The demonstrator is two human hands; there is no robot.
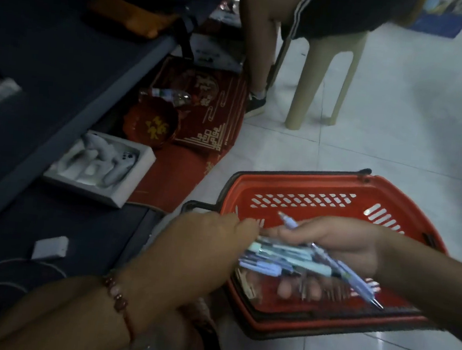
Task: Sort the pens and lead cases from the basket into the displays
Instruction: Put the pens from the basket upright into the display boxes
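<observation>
- Right hand point(338, 248): palm turned up over the red basket point(333, 189), fingers curled under a bundle of pens point(280, 261) and closed around it. The bundle lies roughly level across the fingers.
- One purple pen point(336, 267) lies diagonally across the bundle, one end pointing to the far left above the thumb, its metal tip reaching near right past the palm.
- Left hand point(209, 242): fingers drawn together, fingertips touching the left end of the pen bundle. Motion blur hides whether they pinch a single pen.
- A beaded bracelet point(119, 299) of reddish round beads circles the left wrist.
- Pens: slim plastic barrels in pale teal, light blue and purple, smooth-surfaced.
- Basket: rigid red plastic with slotted walls, a dark rim and dark folded handles, resting on glossy white floor tiles point(399, 112). A few small objects lie on its bottom under the hand; blur prevents identification.
- Far left: a dark blue shelf edge point(67, 131), with an open white box point(97, 170) below it.
- Far centre: a beige plastic stool point(318, 78).
</observation>
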